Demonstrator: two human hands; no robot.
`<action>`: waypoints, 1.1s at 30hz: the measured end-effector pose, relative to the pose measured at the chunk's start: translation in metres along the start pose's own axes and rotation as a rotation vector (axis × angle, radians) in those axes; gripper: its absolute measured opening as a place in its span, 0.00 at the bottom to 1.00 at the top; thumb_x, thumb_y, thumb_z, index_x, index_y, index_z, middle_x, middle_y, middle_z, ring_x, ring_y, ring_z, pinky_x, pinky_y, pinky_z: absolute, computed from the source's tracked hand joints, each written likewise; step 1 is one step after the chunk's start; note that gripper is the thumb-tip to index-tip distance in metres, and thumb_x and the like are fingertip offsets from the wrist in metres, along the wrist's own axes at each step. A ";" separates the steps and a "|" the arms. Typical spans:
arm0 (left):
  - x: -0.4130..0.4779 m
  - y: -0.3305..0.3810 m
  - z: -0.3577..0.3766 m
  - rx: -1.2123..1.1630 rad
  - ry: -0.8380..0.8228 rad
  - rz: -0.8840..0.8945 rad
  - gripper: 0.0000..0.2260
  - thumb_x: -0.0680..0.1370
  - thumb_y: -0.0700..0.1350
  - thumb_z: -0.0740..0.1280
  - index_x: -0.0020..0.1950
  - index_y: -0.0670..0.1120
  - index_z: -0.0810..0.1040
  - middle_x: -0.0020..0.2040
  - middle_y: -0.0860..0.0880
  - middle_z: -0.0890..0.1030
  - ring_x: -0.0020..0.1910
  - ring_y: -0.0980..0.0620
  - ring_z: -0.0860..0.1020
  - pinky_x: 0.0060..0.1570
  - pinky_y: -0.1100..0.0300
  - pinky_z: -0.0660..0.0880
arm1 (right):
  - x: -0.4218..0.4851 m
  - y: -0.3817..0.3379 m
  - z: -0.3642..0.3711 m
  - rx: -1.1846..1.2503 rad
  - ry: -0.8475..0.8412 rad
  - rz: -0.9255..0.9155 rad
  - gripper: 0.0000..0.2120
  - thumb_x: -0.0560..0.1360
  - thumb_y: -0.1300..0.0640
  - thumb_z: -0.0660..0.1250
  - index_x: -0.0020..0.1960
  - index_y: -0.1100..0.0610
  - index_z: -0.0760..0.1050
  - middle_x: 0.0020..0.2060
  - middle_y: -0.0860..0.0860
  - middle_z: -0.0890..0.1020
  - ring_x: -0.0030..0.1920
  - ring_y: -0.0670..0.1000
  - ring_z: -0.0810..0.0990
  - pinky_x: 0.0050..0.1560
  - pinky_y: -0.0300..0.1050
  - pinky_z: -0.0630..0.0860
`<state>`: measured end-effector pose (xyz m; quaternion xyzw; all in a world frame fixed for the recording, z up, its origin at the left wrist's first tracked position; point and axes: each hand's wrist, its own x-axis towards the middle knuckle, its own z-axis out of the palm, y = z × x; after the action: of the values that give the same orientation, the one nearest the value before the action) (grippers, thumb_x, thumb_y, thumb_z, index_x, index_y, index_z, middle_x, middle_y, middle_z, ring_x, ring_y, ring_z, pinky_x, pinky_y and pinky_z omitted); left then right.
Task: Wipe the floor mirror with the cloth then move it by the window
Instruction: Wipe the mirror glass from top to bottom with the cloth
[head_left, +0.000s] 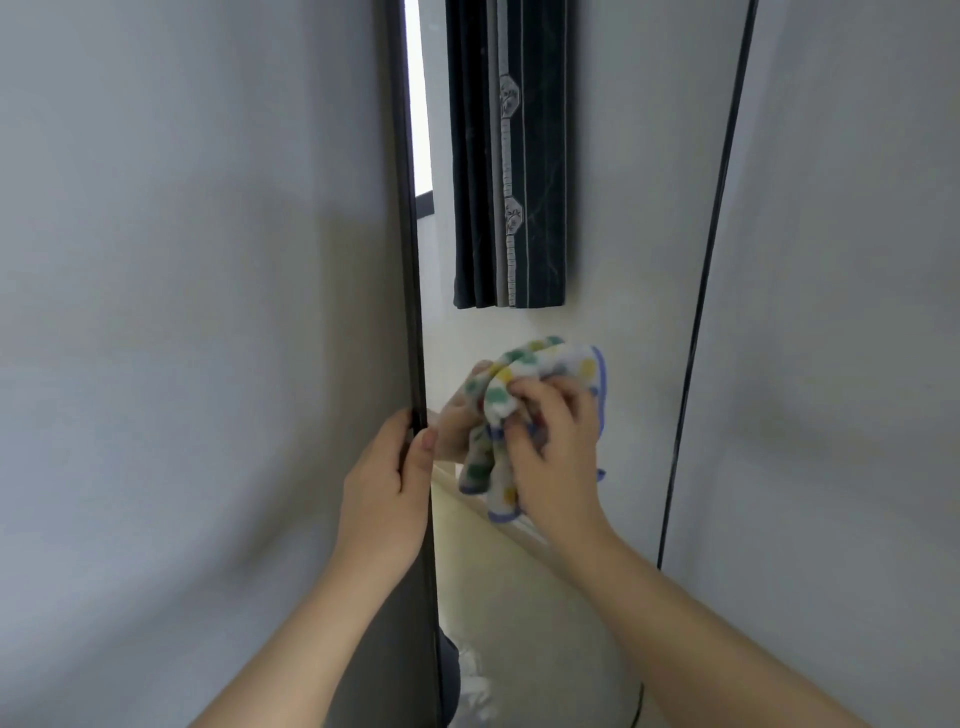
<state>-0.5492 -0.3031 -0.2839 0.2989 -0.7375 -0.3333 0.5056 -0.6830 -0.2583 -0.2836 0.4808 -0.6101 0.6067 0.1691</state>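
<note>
The tall floor mirror (623, 249) with a thin black frame stands against a pale wall and fills the middle of the view. My left hand (387, 488) grips its left frame edge, thumb on the front. My right hand (556, 441) holds a bunched white cloth (524, 374) with green, yellow and red dots and a blue hem, pressed against the glass at mid height. The hand and cloth are doubled by their reflection just to the left.
The glass reflects a dark curtain (509, 156), a bright strip of window (418, 93) and a pale floor with a skirting line. Plain grey-white wall (182, 260) lies on the left of the mirror, and more wall on the right.
</note>
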 end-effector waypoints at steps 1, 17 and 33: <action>0.000 -0.001 0.001 0.001 -0.005 0.002 0.06 0.80 0.47 0.56 0.49 0.59 0.69 0.38 0.57 0.76 0.37 0.56 0.75 0.37 0.60 0.72 | 0.004 -0.003 0.001 0.002 0.025 0.018 0.12 0.71 0.56 0.61 0.53 0.52 0.75 0.49 0.39 0.67 0.56 0.52 0.69 0.58 0.53 0.72; -0.005 -0.005 0.005 0.034 -0.006 -0.044 0.08 0.79 0.49 0.58 0.55 0.51 0.74 0.41 0.58 0.76 0.44 0.54 0.75 0.39 0.74 0.67 | -0.068 0.008 0.015 -0.067 -0.215 -0.203 0.15 0.73 0.55 0.60 0.58 0.45 0.67 0.57 0.46 0.66 0.54 0.48 0.67 0.58 0.44 0.67; -0.013 -0.004 0.006 0.031 -0.023 -0.038 0.06 0.79 0.49 0.57 0.50 0.61 0.70 0.41 0.56 0.78 0.42 0.48 0.78 0.44 0.53 0.75 | -0.046 0.003 0.001 -0.076 -0.168 -0.241 0.12 0.72 0.56 0.62 0.55 0.48 0.71 0.56 0.45 0.67 0.54 0.49 0.69 0.57 0.41 0.68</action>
<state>-0.5502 -0.2945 -0.2956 0.3169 -0.7425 -0.3348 0.4860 -0.6627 -0.2422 -0.3221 0.5928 -0.5826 0.5161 0.2069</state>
